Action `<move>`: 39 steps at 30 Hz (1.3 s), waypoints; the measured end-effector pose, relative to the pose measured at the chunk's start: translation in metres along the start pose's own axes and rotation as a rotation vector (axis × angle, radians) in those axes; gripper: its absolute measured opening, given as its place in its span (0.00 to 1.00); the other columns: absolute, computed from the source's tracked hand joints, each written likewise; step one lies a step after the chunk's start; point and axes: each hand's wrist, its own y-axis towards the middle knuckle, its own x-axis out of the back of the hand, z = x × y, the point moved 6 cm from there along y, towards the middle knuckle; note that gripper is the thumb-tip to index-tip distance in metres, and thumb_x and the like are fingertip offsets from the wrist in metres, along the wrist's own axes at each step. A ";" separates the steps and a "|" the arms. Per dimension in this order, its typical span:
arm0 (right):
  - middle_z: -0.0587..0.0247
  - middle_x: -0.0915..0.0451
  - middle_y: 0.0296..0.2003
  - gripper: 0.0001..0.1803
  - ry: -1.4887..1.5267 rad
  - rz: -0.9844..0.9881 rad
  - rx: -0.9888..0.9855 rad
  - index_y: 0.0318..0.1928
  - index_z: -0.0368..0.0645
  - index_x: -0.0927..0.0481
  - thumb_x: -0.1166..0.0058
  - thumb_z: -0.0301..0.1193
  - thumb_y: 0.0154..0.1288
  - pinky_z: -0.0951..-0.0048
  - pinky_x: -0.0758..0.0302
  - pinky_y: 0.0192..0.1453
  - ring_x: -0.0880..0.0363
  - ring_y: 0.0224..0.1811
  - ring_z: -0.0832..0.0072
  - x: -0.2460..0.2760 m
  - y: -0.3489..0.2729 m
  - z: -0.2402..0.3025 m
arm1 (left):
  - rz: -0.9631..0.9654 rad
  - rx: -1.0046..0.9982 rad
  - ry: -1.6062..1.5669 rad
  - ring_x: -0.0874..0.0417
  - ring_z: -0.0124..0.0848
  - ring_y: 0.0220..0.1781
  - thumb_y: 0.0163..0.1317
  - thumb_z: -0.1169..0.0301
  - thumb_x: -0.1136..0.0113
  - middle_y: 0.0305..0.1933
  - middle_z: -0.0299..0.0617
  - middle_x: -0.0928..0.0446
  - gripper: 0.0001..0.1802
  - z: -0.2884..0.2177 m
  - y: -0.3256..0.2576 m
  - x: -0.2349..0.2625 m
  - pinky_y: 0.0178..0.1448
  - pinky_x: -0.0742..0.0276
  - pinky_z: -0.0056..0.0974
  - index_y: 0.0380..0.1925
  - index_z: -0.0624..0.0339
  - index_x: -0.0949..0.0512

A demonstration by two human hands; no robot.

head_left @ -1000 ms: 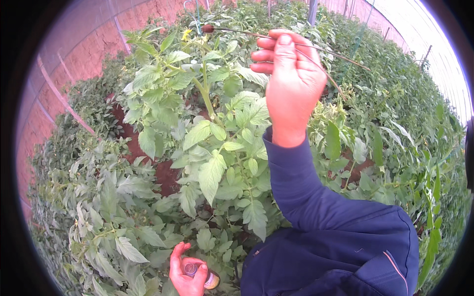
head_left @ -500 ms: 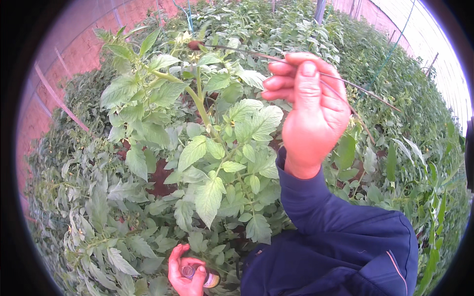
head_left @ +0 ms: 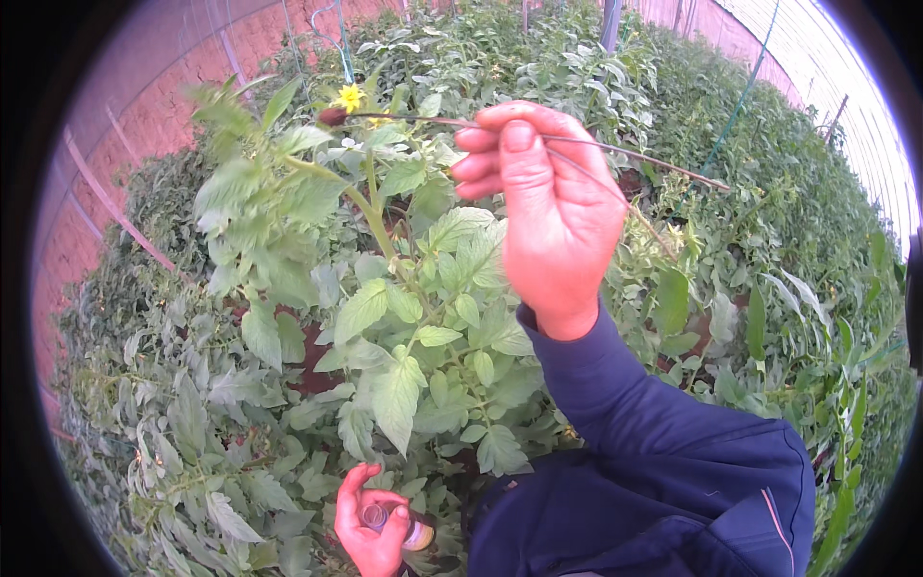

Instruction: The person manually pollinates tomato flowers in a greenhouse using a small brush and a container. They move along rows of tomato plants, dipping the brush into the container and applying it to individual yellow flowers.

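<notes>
My right hand (head_left: pixel 562 207) is raised, its thumb and forefinger pinching a thin dark stick (head_left: pixel 423 119) with a rounded red-brown tip (head_left: pixel 333 116). That tip is just beside a yellow flower (head_left: pixel 350 97) near the top of a tomato plant (head_left: pixel 394 300); whether they touch I cannot tell. Behind my fingers the stick seems to split into two thin ends pointing right. Low in the view, my left hand (head_left: pixel 365 543) is wrapped round a small open bottle (head_left: pixel 419 535), its round mouth facing up. The bottle's contents are hard to make out.
Dense leafy plants surround me on all sides. Blue-green strings (head_left: pixel 344 43) hang from above at the back, and a grey post (head_left: pixel 611 24) stands behind. A reddish wall (head_left: pixel 144 106) curves along the left, and pale sheeting (head_left: pixel 827 77) covers the right.
My right hand and the stick have shifted left, the tip passing to the flower's left side. Leaves at the plant's top left are smeared by motion. The left hand still grips the bottle.
</notes>
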 end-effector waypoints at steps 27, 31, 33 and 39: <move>0.46 0.20 0.34 0.19 0.198 0.183 -0.121 0.48 0.34 0.23 0.60 0.38 0.89 0.65 0.18 0.29 0.22 0.28 0.66 0.029 -0.050 0.099 | -0.177 -0.275 0.398 0.17 0.25 0.37 0.53 0.81 0.29 0.48 0.44 0.15 0.41 -0.018 0.007 0.004 0.47 0.21 0.33 0.71 0.68 0.27; 0.50 0.23 0.32 0.16 0.143 0.471 -0.285 0.45 0.35 0.24 0.53 0.37 0.87 0.72 0.22 0.25 0.24 0.26 0.69 -0.013 -0.089 0.095 | -0.222 -0.320 0.430 0.17 0.25 0.38 0.51 0.85 0.29 0.62 0.50 0.21 0.43 -0.010 0.010 0.012 0.47 0.18 0.32 0.72 0.68 0.27; 0.52 0.24 0.31 0.16 0.084 0.582 -0.275 0.45 0.35 0.24 0.51 0.37 0.86 0.72 0.23 0.25 0.23 0.26 0.69 -0.027 -0.105 0.097 | -0.217 -0.351 0.427 0.17 0.24 0.38 0.51 0.86 0.29 0.63 0.51 0.22 0.43 -0.008 0.012 0.013 0.46 0.18 0.32 0.72 0.68 0.27; 0.46 0.21 0.32 0.16 0.115 0.317 -0.211 0.46 0.32 0.24 0.56 0.34 0.87 0.68 0.21 0.25 0.23 0.24 0.67 0.007 -0.080 0.101 | -0.161 -0.292 0.462 0.19 0.25 0.33 0.51 0.86 0.28 0.59 0.47 0.20 0.41 -0.001 0.010 0.011 0.42 0.21 0.31 0.70 0.68 0.25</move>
